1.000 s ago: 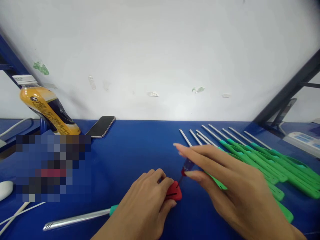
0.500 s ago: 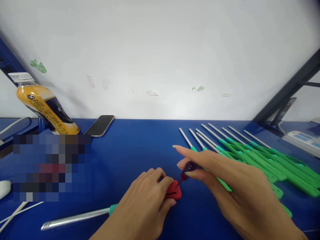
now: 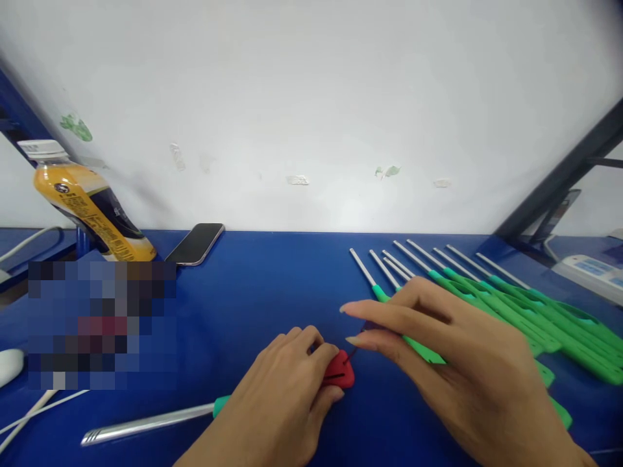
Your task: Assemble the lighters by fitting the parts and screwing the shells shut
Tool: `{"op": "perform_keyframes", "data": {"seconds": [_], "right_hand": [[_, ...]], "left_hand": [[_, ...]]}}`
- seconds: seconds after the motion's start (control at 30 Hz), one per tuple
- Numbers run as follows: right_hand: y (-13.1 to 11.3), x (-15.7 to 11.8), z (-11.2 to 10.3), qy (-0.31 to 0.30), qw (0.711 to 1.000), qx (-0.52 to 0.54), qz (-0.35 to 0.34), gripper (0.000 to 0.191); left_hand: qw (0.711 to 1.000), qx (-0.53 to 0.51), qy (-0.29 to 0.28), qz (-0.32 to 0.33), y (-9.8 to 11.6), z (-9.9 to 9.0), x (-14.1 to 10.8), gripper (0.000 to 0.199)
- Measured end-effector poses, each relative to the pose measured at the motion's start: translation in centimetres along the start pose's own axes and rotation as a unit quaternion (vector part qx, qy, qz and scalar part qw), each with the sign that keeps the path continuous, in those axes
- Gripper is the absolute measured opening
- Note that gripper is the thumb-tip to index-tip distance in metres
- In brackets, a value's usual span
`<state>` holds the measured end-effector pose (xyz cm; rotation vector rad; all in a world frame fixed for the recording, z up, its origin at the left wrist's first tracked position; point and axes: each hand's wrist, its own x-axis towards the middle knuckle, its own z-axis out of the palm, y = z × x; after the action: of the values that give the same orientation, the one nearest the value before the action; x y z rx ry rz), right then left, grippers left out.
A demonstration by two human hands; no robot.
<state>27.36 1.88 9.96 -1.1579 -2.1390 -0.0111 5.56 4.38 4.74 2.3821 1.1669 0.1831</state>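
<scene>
My left hand [image 3: 280, 395] is closed around a red long-nosed lighter [image 3: 344, 371], pressing it to the table. The lighter's rounded end with a black slot pokes out past my fingertips. From under the same hand, its silver tube [image 3: 150, 423] with a teal collar reaches out to the left. My right hand [image 3: 448, 363] pinches a small dark screwdriver [image 3: 370, 327] between thumb and fingers. The screwdriver's thin shaft slants down to the lighter's red end; its handle is mostly hidden by my fingers.
Several green long-nosed lighters [image 3: 545, 305] lie in a row on the blue table [image 3: 272, 279] at right. A phone [image 3: 197, 244] and a leaning yellow drink bottle [image 3: 97, 207] are at back left. White cables [image 3: 43, 412] and a blurred-out patch are at left.
My right fingers have closed further over the screwdriver handle, its index finger dropping lower and the knuckles rising. The left hand and the red lighter have stayed in place.
</scene>
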Motion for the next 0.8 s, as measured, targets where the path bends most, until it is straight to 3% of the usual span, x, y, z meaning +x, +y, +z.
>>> {"op": "perform_keyframes", "data": {"seconds": [0.2,0.4,0.6,0.73,0.8], "right_hand": [[0.10,-0.42,0.01,-0.026,0.999,0.034,-0.012,0.059],[0.19,-0.08,-0.14,0.036,0.999,-0.022,0.014,0.026],[0.22,0.01,-0.20,-0.038,0.998,0.048,-0.005,0.057],[0.06,0.05,0.07,0.006,1.000,0.012,0.003,0.033],[0.07,-0.06,0.01,-0.002,1.000,0.000,-0.006,0.034]], "left_hand": [[1.000,-0.002,-0.007,-0.007,0.29,-0.31,-0.01,0.019],[1.000,-0.001,-0.010,-0.013,0.46,-0.55,0.12,0.022],[1.000,-0.004,0.000,-0.003,0.28,-0.27,-0.02,0.016],[1.000,-0.005,0.002,-0.001,0.27,-0.21,-0.02,0.020],[1.000,-0.004,0.001,0.000,0.29,-0.26,0.04,0.022]]}}
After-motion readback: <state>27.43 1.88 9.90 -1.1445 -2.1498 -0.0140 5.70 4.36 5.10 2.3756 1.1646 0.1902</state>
